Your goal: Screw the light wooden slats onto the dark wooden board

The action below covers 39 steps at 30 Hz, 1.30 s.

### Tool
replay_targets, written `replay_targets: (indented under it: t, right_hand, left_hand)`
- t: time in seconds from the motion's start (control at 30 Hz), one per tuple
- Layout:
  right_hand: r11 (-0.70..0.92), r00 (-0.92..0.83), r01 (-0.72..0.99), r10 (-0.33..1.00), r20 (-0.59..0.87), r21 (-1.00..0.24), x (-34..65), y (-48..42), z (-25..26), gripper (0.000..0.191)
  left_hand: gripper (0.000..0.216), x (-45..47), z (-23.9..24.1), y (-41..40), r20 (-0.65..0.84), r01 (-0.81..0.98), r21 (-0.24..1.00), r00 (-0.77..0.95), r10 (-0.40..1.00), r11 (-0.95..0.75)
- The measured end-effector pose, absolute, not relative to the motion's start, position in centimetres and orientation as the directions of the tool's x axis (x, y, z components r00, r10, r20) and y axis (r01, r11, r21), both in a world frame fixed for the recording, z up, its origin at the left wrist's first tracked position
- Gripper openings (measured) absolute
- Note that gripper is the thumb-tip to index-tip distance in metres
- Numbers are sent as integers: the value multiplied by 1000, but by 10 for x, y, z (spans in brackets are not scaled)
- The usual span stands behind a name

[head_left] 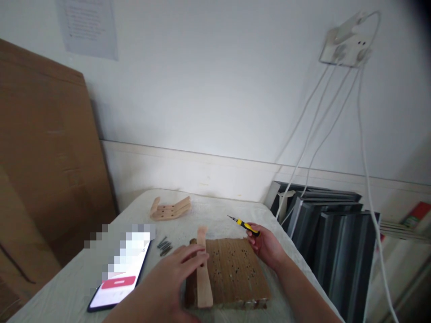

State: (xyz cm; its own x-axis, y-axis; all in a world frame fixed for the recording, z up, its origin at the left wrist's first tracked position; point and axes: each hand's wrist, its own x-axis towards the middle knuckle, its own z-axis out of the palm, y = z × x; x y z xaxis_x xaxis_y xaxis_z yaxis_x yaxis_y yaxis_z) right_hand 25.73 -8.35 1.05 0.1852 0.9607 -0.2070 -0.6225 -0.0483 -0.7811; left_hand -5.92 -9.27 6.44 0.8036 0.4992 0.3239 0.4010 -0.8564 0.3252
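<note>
A brown board with many small holes (232, 273) lies on the covered table in front of me. Across its left side rests a pale, curved wooden strip (204, 287). The fingers of my left hand (178, 269) are bent over the middle of this strip, holding it against the board; its thumb is partly out of sight. My right hand (266, 244) is closed round the handle of a yellow and black screwdriver (247, 226), whose tip points up and left above the table. Several screws (164, 246) lie in a small heap left of the board.
More curved wooden strips with holes (171, 210) sit at the table's back. A lit phone (117, 282) lies at left on the white table cover (208, 208). Large cardboard (50, 143) stands left; grey panels (340, 251) lean at right, below white cables (362, 134).
</note>
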Motion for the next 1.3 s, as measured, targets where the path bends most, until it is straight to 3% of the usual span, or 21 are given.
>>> replay_targets:
  t: [0.07, 0.3, 0.73, 0.97, 1.13, 1.2, 1.3]
  right_hand:
    - [-43, 202, -607, 957, -207, -793, 257, -84, 10, 20]
    - [-70, 214, -585, 947, -238, -808, 258, -82, 9, 20]
    - [-59, 192, -597, 958, -214, -800, 261, -83, 6, 19]
    - [-60, 182, -596, 961, -208, -801, 260, -85, 8, 23]
    - [-58, 181, -584, 963, -199, -809, 261, -84, 4, 24]
    - [-59, 184, -578, 962, -200, -814, 260, -84, 3, 25]
    - [-43, 194, -551, 965, -178, -833, 258, -83, 2, 27]
  left_hand:
    - [95, -61, 60, -87, 326, 414, 291, 805, 496, -863]
    - [51, -59, 51, -79, 429, 319, 300, 797, 425, -899]
    - [68, -59, 48, -79, 357, 365, 400, 782, 510, -840]
    - [61, -66, 63, -87, 294, 354, 532, 774, 560, -769]
    - [22, -85, 73, -74, 171, 557, 584, 627, 760, -591]
    - [24, -93, 76, -59, 173, 681, 534, 493, 853, -502]
    - [25, -97, 84, -39, 89, 811, 396, 433, 897, -430]
